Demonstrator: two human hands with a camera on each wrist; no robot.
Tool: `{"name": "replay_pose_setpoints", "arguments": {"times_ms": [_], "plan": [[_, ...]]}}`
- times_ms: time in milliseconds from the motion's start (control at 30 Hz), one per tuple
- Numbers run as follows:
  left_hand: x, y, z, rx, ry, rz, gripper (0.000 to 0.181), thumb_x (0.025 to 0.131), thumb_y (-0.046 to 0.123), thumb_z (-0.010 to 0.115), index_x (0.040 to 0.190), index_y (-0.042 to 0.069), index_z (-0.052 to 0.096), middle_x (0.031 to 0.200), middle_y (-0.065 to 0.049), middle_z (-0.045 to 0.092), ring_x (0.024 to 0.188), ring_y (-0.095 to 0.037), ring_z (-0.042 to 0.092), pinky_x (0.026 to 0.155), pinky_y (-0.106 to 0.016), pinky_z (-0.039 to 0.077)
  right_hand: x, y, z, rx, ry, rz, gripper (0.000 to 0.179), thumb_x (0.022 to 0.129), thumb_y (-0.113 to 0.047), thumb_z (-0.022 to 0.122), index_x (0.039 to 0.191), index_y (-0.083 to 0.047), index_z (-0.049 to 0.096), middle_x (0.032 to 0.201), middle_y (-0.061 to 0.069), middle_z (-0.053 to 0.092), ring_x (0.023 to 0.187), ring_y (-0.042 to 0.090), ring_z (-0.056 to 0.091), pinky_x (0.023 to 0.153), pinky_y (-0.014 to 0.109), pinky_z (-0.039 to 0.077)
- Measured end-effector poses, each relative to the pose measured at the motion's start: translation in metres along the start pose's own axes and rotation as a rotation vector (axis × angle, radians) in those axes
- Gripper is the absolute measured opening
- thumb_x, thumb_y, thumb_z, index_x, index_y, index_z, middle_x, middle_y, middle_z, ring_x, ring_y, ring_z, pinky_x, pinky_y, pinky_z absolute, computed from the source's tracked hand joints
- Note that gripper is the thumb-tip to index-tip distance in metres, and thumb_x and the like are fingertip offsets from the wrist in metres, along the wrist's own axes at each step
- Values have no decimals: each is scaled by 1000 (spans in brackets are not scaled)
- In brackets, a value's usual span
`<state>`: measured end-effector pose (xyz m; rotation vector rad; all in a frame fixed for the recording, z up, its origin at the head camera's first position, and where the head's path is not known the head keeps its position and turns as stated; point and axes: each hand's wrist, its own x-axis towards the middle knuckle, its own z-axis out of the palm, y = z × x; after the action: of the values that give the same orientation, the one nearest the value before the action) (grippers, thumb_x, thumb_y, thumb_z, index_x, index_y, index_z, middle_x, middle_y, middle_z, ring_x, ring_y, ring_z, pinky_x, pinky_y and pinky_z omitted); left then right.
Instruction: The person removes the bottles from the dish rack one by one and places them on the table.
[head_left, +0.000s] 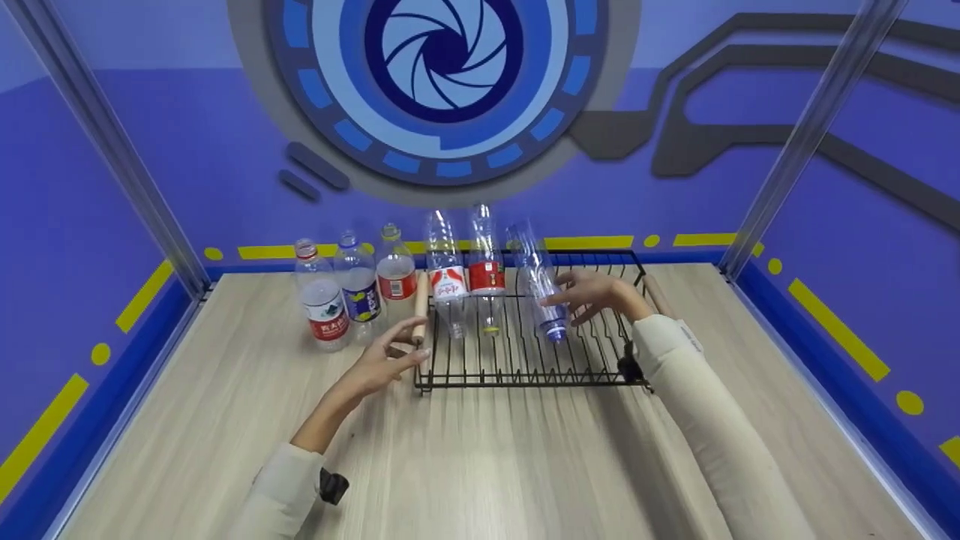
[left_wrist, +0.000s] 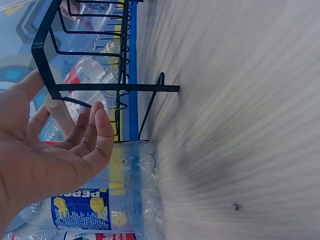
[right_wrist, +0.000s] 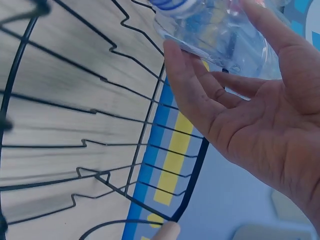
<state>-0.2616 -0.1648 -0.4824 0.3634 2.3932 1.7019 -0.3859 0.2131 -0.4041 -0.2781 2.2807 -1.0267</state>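
Observation:
A clear plastic bottle with a blue cap leans cap-down over the black wire rack. My right hand holds it near the cap end, thumb on one side and fingers on the other. At the rack's left side, my left hand grips the front end of the wooden handle between thumb and fingers. Two more bottles rest cap-down in the rack: one with a red-and-white label, one with a red label and yellow cap.
Left of the rack, three bottles stand upright on the wooden table: a red-capped bottle, a blue-labelled bottle and a red-labelled bottle. Behind the table rises a blue patterned wall; side panels close both sides.

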Motion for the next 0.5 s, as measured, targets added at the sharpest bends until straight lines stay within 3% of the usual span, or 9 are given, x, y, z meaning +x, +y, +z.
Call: {"name": "replay_pose_setpoints", "arguments": {"times_ms": [200,500], "plan": [[-1,-2,-1,-2,10,-10,59,101,25,66,154,18,41,142,-27,51,98,-18,57,78,-34,50,-7,6,-11,11,10,-73,86,95,-33,73,161,-5,25,147,30,49,126,41,59,100,48,55],[0,-1,0,2,4,13,60,102,24,64,156,16,39,141,-30,53,103,-22,58,78,-35,50,-32,11,-24,35,9,-134,82,97,-35,71,160,-4,28,149,30,47,129,40,57,99,43,56]]}}
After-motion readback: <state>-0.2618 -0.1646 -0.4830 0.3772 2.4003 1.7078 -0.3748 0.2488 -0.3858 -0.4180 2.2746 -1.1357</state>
